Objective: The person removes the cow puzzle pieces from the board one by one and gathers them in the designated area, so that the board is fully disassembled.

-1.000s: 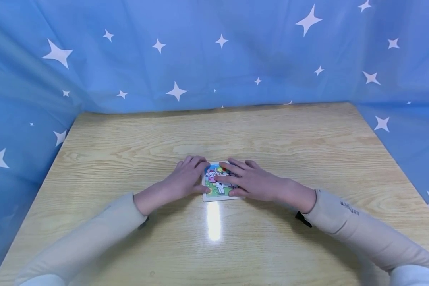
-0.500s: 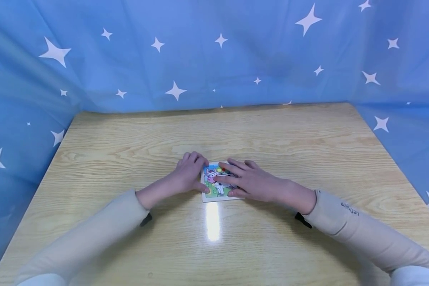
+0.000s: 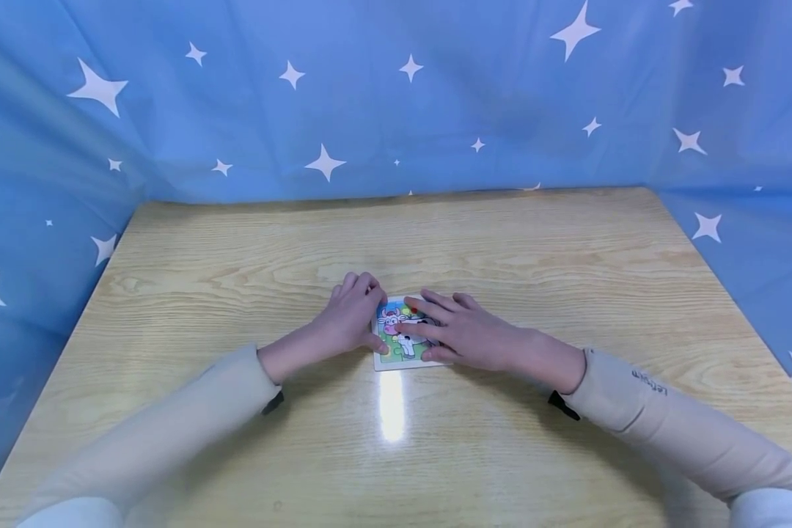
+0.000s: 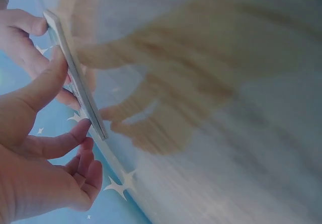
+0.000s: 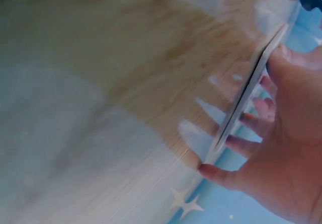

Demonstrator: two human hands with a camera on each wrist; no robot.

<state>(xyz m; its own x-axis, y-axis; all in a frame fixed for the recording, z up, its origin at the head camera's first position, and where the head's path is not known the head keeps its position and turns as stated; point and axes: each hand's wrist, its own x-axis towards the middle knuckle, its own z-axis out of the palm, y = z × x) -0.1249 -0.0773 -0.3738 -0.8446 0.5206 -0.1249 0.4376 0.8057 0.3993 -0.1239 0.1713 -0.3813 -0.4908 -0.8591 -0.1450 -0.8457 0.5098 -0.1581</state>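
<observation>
A small framed jigsaw puzzle (image 3: 389,361) with a cow picture lies flat on the wooden table. My left hand (image 3: 346,315) holds its left side, thumb on the lower left part and bent index finger at the far left corner. In the left wrist view, that thumb (image 4: 56,70) rests on the board's upper face and the other fingers curl beside it. My right hand (image 3: 475,337) lies over the right half with fingers spread, fingertips on the picture. It hides much of the cow's body. From the right wrist, the puzzle (image 5: 251,83) shows edge-on under the fingertips.
The wooden table (image 3: 270,242) surrounds the puzzle, with a bright light reflection just in front of it. A blue curtain with white stars (image 3: 501,95) hangs along the back and both sides. Both forearms wear pale sleeves (image 3: 198,403).
My left hand has shifted slightly away from me along the puzzle's left side, its knuckles now higher. My right hand and the puzzle stay about where they were.
</observation>
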